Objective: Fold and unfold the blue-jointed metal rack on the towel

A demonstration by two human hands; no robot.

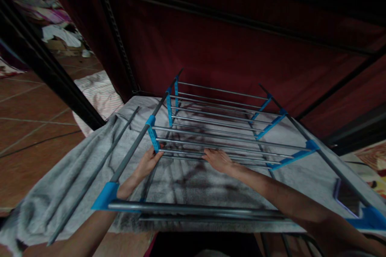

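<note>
A rack of grey metal tubes and blue plastic brackets lies on a grey blanket (181, 192). Reaching into the frame, my left hand (150, 161) pinches the lower end of a blue bracket (153, 136), where a crossbar meets it. My right hand (218, 160) has its fingers curled round that crossbar (181, 152) near its middle. Closest to me, a thick front tube (193, 209) runs from a blue corner bracket (105, 196) on the left toward another blue bracket (372, 217) on the right. My forearms pass under and over these parts.
A loose grey tube (93, 176) lies on the blanket at the left. Near the right side tube rests a phone-like flat object (346, 197). Behind the rack hangs a dark red cloth (211, 48) on a dark frame. Tiled floor (39, 108) and piled clothes (62, 34) are at left.
</note>
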